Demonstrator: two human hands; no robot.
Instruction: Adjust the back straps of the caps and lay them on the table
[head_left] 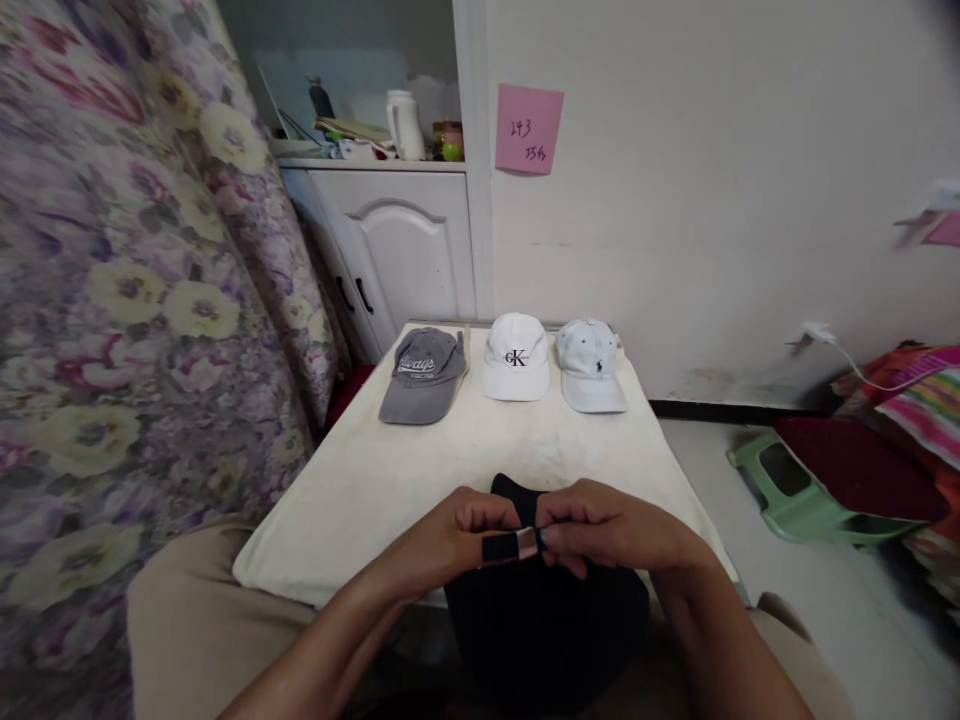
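A black cap point(551, 640) hangs over the table's near edge, with its brim toward the table. My left hand point(465, 530) pinches the cap's back strap point(500, 547) from the left. From the right, my right hand point(607, 530) grips the same strap with its fingertips, close to a shiny metal buckle point(527, 543). Both hands are closed. Fingers hide part of the strap's end. Beyond them, a grey cap point(427, 375), a white cap point(517, 357) and a pale blue cap point(591, 365) sit in a row at the table's far side.
A cream cloth covers the table point(360, 500). Floral curtain point(150, 350) hangs at the left. Behind stands a white cabinet point(405, 240) with a white jug point(405, 125) on its shelf. A green stool point(817, 500) with a dark red top stands at the right.
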